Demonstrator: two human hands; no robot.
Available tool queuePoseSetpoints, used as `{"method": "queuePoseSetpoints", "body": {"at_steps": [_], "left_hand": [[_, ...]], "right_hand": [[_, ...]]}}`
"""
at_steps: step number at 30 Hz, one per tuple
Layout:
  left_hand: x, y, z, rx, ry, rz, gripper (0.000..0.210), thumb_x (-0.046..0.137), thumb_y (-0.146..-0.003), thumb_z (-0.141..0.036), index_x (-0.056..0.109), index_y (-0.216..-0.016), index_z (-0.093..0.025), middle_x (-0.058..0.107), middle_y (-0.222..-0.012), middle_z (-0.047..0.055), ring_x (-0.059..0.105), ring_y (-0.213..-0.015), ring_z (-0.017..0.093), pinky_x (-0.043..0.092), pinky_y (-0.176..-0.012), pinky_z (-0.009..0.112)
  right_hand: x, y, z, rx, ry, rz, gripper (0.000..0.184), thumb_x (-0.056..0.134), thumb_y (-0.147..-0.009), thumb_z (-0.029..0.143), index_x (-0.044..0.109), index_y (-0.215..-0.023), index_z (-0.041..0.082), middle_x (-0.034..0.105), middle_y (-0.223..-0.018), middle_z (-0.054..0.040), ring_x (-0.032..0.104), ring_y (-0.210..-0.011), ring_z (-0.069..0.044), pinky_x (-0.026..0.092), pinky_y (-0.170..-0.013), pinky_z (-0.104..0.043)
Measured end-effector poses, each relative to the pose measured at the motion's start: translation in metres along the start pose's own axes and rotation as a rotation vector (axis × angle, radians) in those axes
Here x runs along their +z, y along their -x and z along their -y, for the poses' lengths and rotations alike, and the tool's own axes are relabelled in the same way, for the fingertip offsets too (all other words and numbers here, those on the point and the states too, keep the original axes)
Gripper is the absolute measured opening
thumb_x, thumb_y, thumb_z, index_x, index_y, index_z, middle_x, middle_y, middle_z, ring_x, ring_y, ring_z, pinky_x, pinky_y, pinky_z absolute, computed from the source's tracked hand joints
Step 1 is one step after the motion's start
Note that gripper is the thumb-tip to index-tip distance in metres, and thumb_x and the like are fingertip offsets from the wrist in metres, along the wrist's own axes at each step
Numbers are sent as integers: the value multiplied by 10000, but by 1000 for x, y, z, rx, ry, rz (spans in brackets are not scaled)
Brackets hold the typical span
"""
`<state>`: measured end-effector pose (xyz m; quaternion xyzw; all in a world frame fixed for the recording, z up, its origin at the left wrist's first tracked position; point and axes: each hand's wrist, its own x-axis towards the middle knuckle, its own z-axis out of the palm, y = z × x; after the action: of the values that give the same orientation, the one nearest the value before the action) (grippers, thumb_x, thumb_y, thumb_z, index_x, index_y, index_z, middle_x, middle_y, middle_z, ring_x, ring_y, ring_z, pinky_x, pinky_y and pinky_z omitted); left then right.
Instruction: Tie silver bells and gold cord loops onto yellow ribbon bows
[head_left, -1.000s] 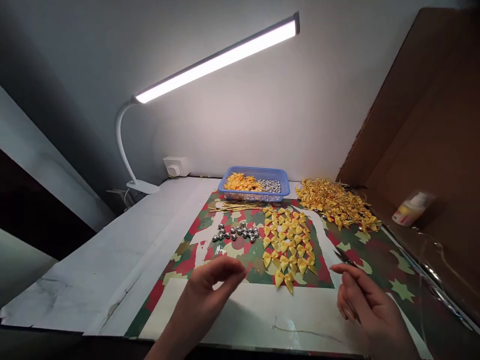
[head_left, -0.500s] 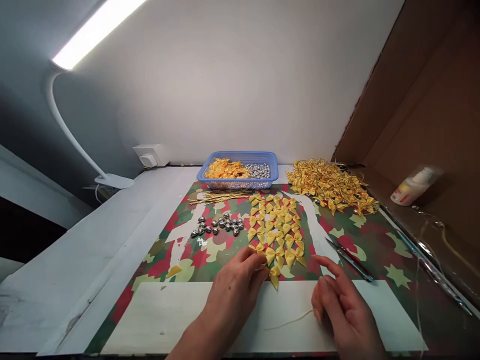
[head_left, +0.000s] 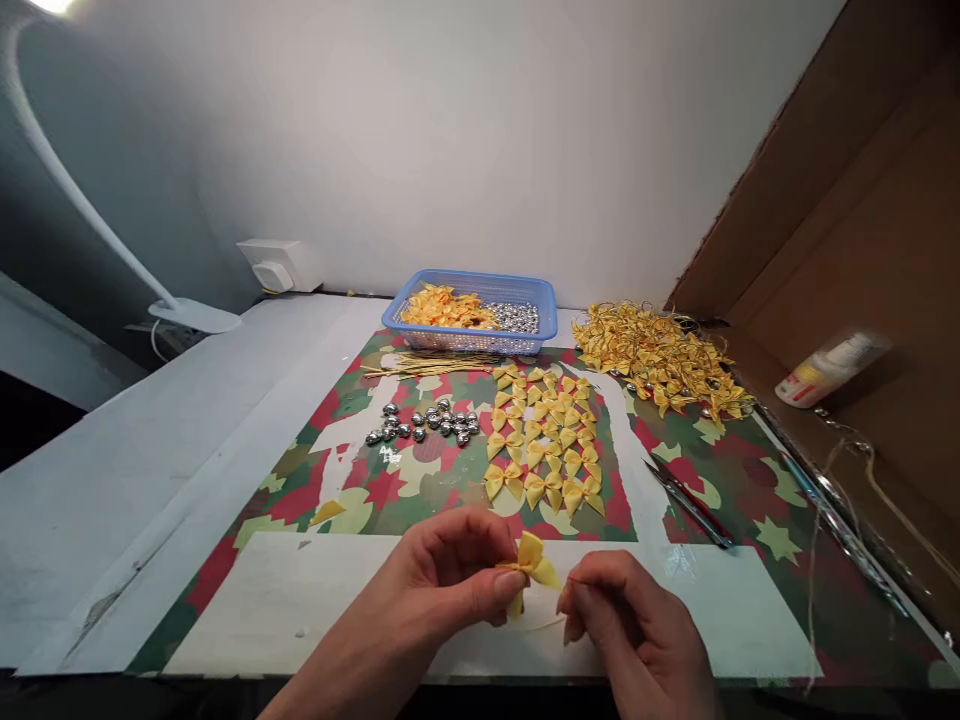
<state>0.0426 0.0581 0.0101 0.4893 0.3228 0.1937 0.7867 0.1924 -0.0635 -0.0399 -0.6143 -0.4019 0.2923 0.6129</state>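
Observation:
My left hand (head_left: 457, 575) is closed, pinching a yellow ribbon bow (head_left: 536, 565) between thumb and fingertips over the white strip (head_left: 360, 590). Just to its right, my right hand (head_left: 634, 620) pinches a thin pale cord (head_left: 544, 626), whose free end trails left under the bow. Its fingertips are close to the bow; whether they touch it I cannot tell. Beyond the hands, several yellow bows (head_left: 544, 455) lie in rows on the camouflage-patterned mat (head_left: 427, 500). Silver bells or beads (head_left: 442, 420) are scattered left of these rows.
A blue basket (head_left: 469, 275) with yellow bows and silver beads stands at the back. Gold cords (head_left: 427, 364) lie before it. At right are a heap of corded bows (head_left: 660, 360), small scissors or snips (head_left: 690, 503) and a white bottle (head_left: 829, 370). A lamp (head_left: 90, 200) stands left.
My left hand has lifted a bow from the front of the rows and brought it nearer. My right hand has moved left towards it with the cord. The camera view has shifted slightly.

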Motion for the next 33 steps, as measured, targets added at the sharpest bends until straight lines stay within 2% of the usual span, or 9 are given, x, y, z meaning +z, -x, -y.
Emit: {"method": "queuePoseSetpoints", "body": {"at_steps": [4,8,11,15,19,22,25,30,33], "left_hand": [[1,15,5,-123,334,6,146,907,-733,-240,783,-749,-164,705,-651,-13,573,-582,67,472,-568,137],[-1,25,8,-240,580,-3,134,905,-745,-190,783,-797,-167,725,-716,3,631,-604,60,523,-611,143],[-2,30,6,-292,607,-38,110,878,-780,-156,771,-807,-153,726,-735,21,666,-635,69,542,-630,150],[-2,35,4,-287,653,-58,103,862,-788,-107,766,-802,-141,724,-715,18,677,-609,69,565,-607,151],[-4,37,7,-324,824,-67,175,894,-733,-62,776,-839,-137,751,-753,45,708,-603,78,590,-615,158],[-4,39,9,-358,893,-84,285,932,-640,-1,767,-839,-121,746,-753,59,710,-602,76,586,-620,140],[-3,40,7,-374,894,-112,354,939,-594,34,745,-848,-117,719,-716,42,696,-581,72,579,-607,127],[2,46,5,-364,860,-228,332,918,-646,-30,695,-869,-135,665,-739,0,683,-607,70,579,-616,127],[3,49,6,-335,850,-248,350,917,-639,-14,702,-884,-140,675,-753,8,689,-619,76,580,-614,137]], "right_hand": [[6,-1,1,-221,62,-15,104,683,-923,244,760,-859,273,636,-804,5,628,-718,-126,477,-649,-201],[15,5,0,-301,83,-34,199,659,-919,149,773,-960,307,581,-794,11,569,-638,-111,437,-555,-203],[23,8,2,-343,139,-31,247,629,-926,123,769,-1003,311,580,-791,7,569,-626,-111,437,-545,-204],[26,9,9,-385,202,-40,207,625,-930,131,753,-984,286,618,-801,-7,619,-665,-131,472,-572,-209],[28,10,18,-426,217,-26,242,608,-932,103,738,-1030,282,598,-808,0,599,-649,-114,464,-579,-205],[32,11,26,-450,246,-64,247,603,-926,97,736,-1042,271,583,-807,-2,583,-639,-108,460,-566,-202],[36,11,33,-491,314,-100,259,579,-916,76,724,-1039,251,582,-809,-10,579,-637,-110,466,-564,-204],[38,8,39,-589,408,-110,295,524,-916,64,697,-1076,240,583,-796,-20,585,-644,-127,480,-585,-231],[37,10,41,-604,456,-110,276,540,-913,55,682,-1072,230,577,-783,-21,572,-642,-132,468,-591,-246]]}}
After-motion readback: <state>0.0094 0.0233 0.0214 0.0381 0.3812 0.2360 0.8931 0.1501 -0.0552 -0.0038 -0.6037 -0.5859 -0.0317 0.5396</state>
